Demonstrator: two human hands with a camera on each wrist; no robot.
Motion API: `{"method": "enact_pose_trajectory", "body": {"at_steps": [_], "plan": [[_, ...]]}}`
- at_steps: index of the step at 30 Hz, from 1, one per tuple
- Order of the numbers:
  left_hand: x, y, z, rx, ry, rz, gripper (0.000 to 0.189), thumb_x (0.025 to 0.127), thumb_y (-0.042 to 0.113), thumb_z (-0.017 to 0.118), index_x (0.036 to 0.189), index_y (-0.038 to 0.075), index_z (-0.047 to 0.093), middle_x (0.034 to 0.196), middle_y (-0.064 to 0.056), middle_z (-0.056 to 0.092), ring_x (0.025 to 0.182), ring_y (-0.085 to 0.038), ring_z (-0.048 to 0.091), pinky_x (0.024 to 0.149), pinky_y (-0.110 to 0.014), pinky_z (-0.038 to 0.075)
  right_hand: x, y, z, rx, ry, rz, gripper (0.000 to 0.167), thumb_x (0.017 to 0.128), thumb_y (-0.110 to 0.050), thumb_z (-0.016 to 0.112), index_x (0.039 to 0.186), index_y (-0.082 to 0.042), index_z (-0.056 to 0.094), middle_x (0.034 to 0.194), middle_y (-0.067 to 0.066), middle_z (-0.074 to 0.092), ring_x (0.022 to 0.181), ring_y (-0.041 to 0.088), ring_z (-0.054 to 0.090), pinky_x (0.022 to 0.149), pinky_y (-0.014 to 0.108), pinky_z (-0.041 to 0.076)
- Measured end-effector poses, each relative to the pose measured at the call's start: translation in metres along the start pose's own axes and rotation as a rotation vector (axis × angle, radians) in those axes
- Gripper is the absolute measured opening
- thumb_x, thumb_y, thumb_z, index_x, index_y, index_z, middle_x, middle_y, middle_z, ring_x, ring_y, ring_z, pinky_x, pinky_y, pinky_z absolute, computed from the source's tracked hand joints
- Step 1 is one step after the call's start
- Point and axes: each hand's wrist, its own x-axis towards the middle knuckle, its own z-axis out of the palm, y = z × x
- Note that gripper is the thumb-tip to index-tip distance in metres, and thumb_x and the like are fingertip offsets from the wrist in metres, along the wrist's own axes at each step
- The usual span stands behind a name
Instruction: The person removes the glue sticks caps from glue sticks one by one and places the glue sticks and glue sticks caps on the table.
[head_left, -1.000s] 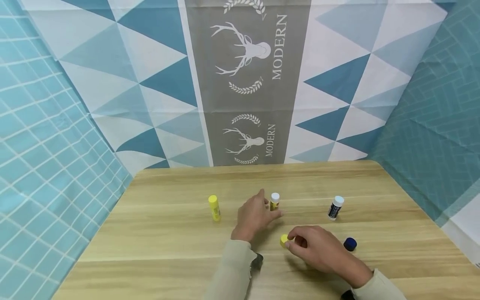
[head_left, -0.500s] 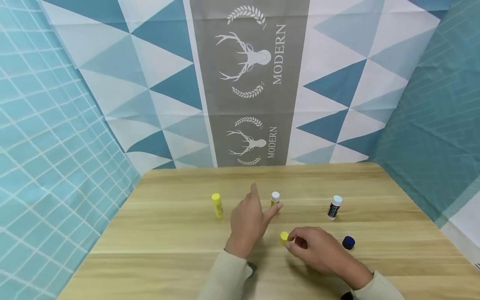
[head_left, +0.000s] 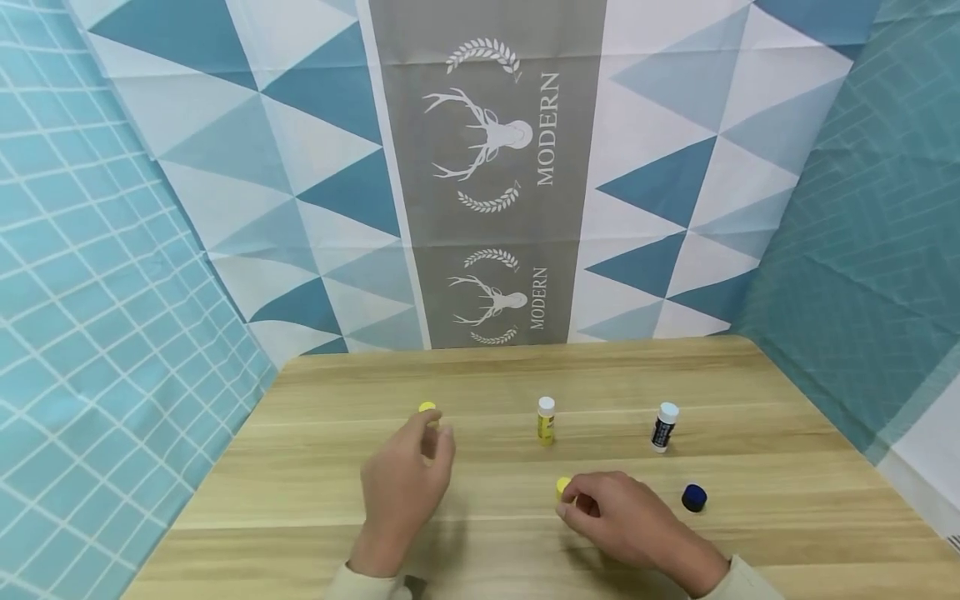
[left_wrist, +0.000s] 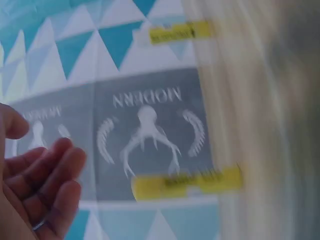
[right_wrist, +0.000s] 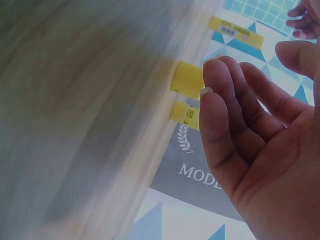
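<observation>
My left hand (head_left: pixel 403 487) is near the yellow glue stick (head_left: pixel 427 407) at the left and hides most of it in the head view. In the left wrist view that upright stick (left_wrist: pixel 187 184) stands beyond the relaxed, empty fingers (left_wrist: pixel 65 170). My right hand (head_left: pixel 630 518) is beside a small yellow cap (head_left: pixel 562 487), fingertips right at its side. Seen from the right wrist, the cap (right_wrist: pixel 188 80) is past the bent fingers (right_wrist: pixel 217 125), with the thumb held apart. A yellow glue stick with a white top (head_left: pixel 546 422) stands between and beyond the hands.
To the right stands a white stick with a black label (head_left: pixel 663 428). A dark blue cap (head_left: pixel 694 498) lies on the wooden table (head_left: pixel 300 467) right of my right hand. Patterned cloth (head_left: pixel 487 208) hangs behind the table and along both sides.
My left hand has moved left, away from the white-topped glue stick and over to the yellow one. My right hand stays by the yellow cap. The head view has shifted slightly.
</observation>
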Motion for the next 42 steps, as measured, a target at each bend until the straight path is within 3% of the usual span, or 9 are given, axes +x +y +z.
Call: {"method": "enact_pose_trajectory", "body": {"at_steps": [8,13,16,19,21,26,29,36,42], "plan": [[-0.009,-0.040,-0.016,0.050,0.088,0.010,0.011,0.087,0.018,0.065,0.089,0.009,0.071,0.061,0.008,0.064,0.047,-0.002,0.052,0.038,-0.017,0.031,-0.003,0.002,0.005,0.040,-0.038,0.013,0.022,0.099,-0.042,0.060,0.099,-0.024,0.072,0.079,-0.020,0.058,0.067,0.000,0.052,0.060,0.026,0.045],[-0.016,-0.058,-0.020,0.094,0.064,-0.069,0.016,0.086,0.022,0.067,0.075,0.012,0.059,0.056,0.008,0.053,0.043,-0.003,0.041,0.037,-0.022,0.029,-0.005,0.004,0.004,0.046,-0.031,0.016,0.019,0.099,-0.040,0.061,0.100,-0.025,0.072,0.079,-0.020,0.058,0.067,0.000,0.052,0.061,0.027,0.045],[-0.019,-0.065,-0.020,0.115,-0.020,-0.200,0.023,0.086,0.022,0.065,0.069,0.015,0.051,0.052,0.008,0.044,0.040,-0.007,0.034,0.037,-0.028,0.027,-0.005,0.004,0.002,0.029,-0.017,0.010,0.018,0.099,-0.039,0.061,0.100,-0.026,0.072,0.079,-0.021,0.058,0.068,-0.001,0.052,0.061,0.027,0.046],[-0.016,-0.070,-0.020,0.121,-0.188,-0.362,0.016,0.086,0.022,0.059,0.075,0.014,0.051,0.055,0.004,0.047,0.042,-0.013,0.036,0.040,-0.032,0.028,-0.004,0.003,0.000,0.019,-0.004,0.006,0.016,0.099,-0.038,0.061,0.099,-0.026,0.072,0.079,-0.021,0.058,0.069,-0.001,0.052,0.062,0.027,0.046],[-0.013,-0.073,-0.018,0.111,-0.314,-0.457,0.015,0.087,0.024,0.057,0.088,0.010,0.056,0.068,-0.003,0.059,0.046,-0.016,0.042,0.043,-0.034,0.031,-0.003,0.001,-0.001,0.016,0.002,0.004,0.015,0.099,-0.038,0.061,0.098,-0.026,0.072,0.079,-0.021,0.058,0.070,-0.001,0.052,0.062,0.027,0.046],[-0.006,-0.080,-0.007,0.054,-0.531,-0.616,0.060,0.086,0.034,0.060,0.135,0.001,0.047,0.121,-0.015,0.062,0.061,-0.020,0.054,0.050,-0.036,0.038,-0.002,0.000,-0.001,0.024,-0.012,0.000,0.017,0.100,-0.038,0.060,0.098,-0.025,0.071,0.080,-0.021,0.058,0.071,-0.001,0.053,0.063,0.027,0.046],[-0.006,-0.081,0.003,0.040,-0.613,-0.620,0.073,0.087,0.042,0.062,0.145,0.002,0.042,0.127,-0.015,0.061,0.073,-0.022,0.060,0.054,-0.038,0.043,-0.002,0.000,0.000,0.030,-0.029,0.008,0.019,0.100,-0.039,0.060,0.099,-0.024,0.071,0.080,-0.021,0.058,0.070,-0.001,0.052,0.062,0.027,0.046],[-0.003,-0.075,0.019,-0.050,-0.703,-0.561,0.072,0.091,0.054,0.061,0.138,0.000,0.053,0.118,-0.013,0.069,0.105,-0.031,0.066,0.080,-0.055,0.052,-0.003,0.002,0.003,0.040,-0.047,0.018,0.019,0.099,-0.039,0.061,0.099,-0.023,0.072,0.079,-0.020,0.058,0.070,0.000,0.052,0.061,0.027,0.045],[-0.001,-0.072,0.031,-0.037,-0.706,-0.549,0.061,0.090,0.052,0.065,0.123,0.001,0.064,0.102,-0.007,0.070,0.086,-0.024,0.066,0.069,-0.046,0.052,-0.004,0.003,0.004,0.064,-0.065,0.020,0.020,0.099,-0.039,0.061,0.099,-0.022,0.072,0.078,-0.020,0.058,0.067,0.000,0.052,0.059,0.026,0.045]]}}
